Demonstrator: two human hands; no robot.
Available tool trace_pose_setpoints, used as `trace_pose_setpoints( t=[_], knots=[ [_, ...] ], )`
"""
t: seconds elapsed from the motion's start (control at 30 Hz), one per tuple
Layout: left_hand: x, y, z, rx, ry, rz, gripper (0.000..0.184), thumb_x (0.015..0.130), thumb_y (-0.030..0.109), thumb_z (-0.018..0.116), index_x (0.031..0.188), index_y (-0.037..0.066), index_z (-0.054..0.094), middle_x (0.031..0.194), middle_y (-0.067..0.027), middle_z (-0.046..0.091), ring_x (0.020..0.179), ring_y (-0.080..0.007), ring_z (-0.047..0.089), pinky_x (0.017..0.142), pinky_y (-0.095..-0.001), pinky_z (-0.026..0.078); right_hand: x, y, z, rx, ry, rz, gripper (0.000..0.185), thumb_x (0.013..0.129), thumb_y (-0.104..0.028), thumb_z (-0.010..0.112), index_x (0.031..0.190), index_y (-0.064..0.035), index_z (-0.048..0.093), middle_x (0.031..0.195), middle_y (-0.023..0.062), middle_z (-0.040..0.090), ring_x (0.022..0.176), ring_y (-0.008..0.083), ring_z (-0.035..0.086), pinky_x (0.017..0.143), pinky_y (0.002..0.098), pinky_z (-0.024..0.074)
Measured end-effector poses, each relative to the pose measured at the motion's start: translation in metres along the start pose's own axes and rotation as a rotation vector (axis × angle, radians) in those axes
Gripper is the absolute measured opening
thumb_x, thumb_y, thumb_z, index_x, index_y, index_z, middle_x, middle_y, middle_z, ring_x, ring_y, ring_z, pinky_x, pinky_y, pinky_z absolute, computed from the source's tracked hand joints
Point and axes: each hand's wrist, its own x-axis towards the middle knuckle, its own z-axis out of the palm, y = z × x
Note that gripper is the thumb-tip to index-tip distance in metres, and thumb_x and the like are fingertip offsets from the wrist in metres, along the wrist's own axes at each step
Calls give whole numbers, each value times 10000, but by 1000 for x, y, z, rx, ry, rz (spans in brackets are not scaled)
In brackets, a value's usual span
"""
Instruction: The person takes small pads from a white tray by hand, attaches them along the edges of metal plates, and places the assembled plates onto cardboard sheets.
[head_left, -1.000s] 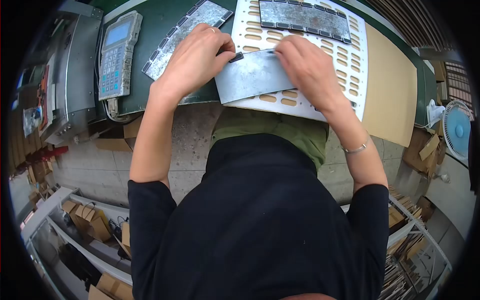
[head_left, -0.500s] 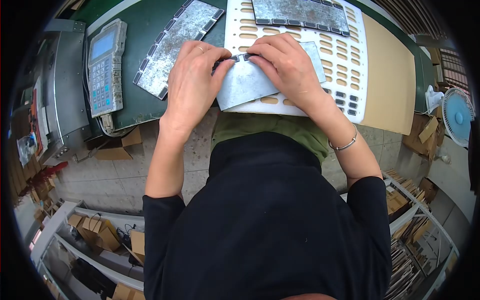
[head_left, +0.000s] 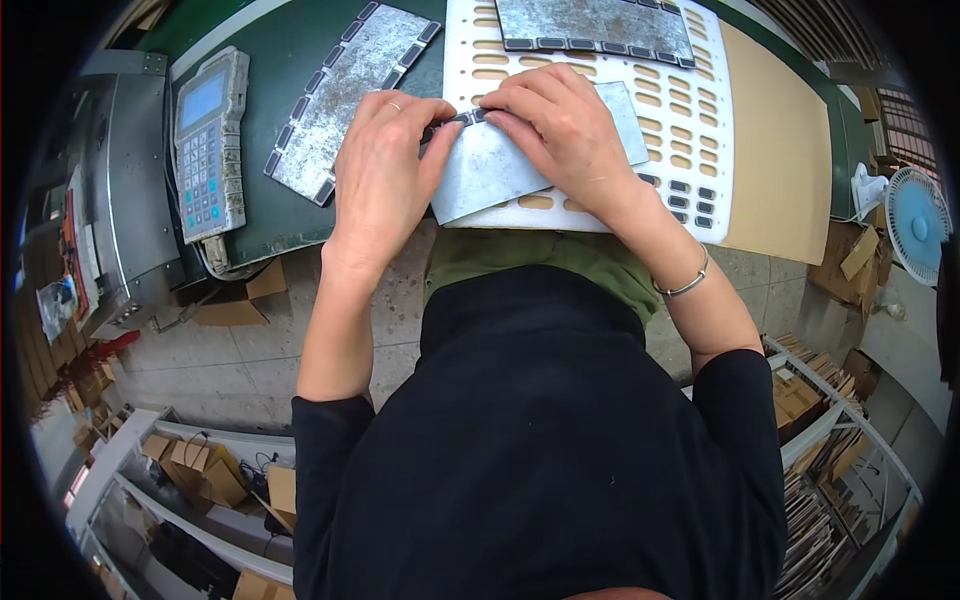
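Observation:
A bare silvery metal plate [head_left: 485,175] lies tilted on a white slotted board [head_left: 714,150] in front of me. At the plate's far edge sit small black-rimmed rectangular pieces [head_left: 480,116] in a row. My left hand [head_left: 383,170] is closed, thumb and forefinger pinching one such piece at the left of that edge. Just to its right, my right hand [head_left: 572,135] pinches another with thumb and forefinger. The fingers partly cover the row. Beneath my right hand, the plate's middle is hidden.
Two mottled metal plates, one at the left [head_left: 350,95] and one at the back [head_left: 600,25], have black-rimmed pieces along their edges. Loose pieces [head_left: 705,208] lie at the board's right corner. A keypad controller [head_left: 208,145] stands left; cardboard [head_left: 775,140] lies right.
My right hand has shifted slightly left, bringing its fingertips and piece closer to my left hand. The left hand keeps its pinch. The whole view has shifted a little.

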Motion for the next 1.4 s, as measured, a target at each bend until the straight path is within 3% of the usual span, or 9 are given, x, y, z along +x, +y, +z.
trace_pose_setpoints(
  t=[0.2,0.37,0.43,0.53,0.8,1.0,1.17,1.3,1.4],
  knots=[
    [-2,1,-2,65,42,66,183,896,138,747,1041,25,748,988,-125,717,1045,-314,629,914,-408,501,1,-1,-6,83,27,7,210,840,-106,772,1043,-80,728,996,73,690,968,288,635,853,397,519],
    [-8,33,-12,140,259,206,174,853,60,765,1023,33,742,989,-111,708,1043,-326,625,909,-433,504,-28,11,-83,4,242,79,213,857,-79,762,1067,-61,724,983,101,720,908,304,686,808,385,543],
    [-13,52,-2,30,205,255,163,843,35,767,1003,40,742,980,-102,707,1028,-317,629,892,-420,509,-62,20,-121,-129,191,247,163,901,-36,743,1064,-41,747,998,101,737,919,247,710,806,333,560],
    [-18,80,25,-121,73,356,170,826,11,762,988,49,730,963,-82,688,1018,-299,622,867,-402,514,-103,25,-143,-192,47,394,130,872,-67,744,998,-65,712,948,70,709,869,266,675,786,371,545],
    [8,116,89,103,-12,607,80,697,38,678,776,32,691,908,-81,670,961,-249,586,806,-362,484,-123,29,-138,-393,-144,108,119,814,-78,705,929,-77,680,942,38,646,902,231,654,806,370,548],
    [16,137,77,371,-178,657,9,743,59,659,751,59,654,867,-63,662,961,-226,588,792,-348,466,-109,32,-144,-569,-333,-100,62,759,-87,664,811,-84,632,868,33,575,875,207,624,815,357,530],
    [13,142,88,548,-89,809,79,724,162,684,665,110,696,703,-31,628,925,-200,584,715,-330,432,-103,23,-142,-608,-408,-87,85,752,-76,664,818,-81,611,846,46,553,850,211,610,786,365,528],
    [20,131,78,407,-180,723,61,749,97,650,792,53,657,808,-66,649,955,-223,595,795,-335,472,-108,31,-139,-440,-324,7,136,784,-49,674,880,-67,579,860,72,553,862,248,608,767,376,527],
    [22,114,62,81,6,525,100,802,80,714,898,55,703,854,-64,683,925,-255,633,788,-373,517,-108,37,-138,-327,-225,64,133,852,-30,682,918,-50,568,910,91,591,891,289,615,769,401,522]
  ],
)
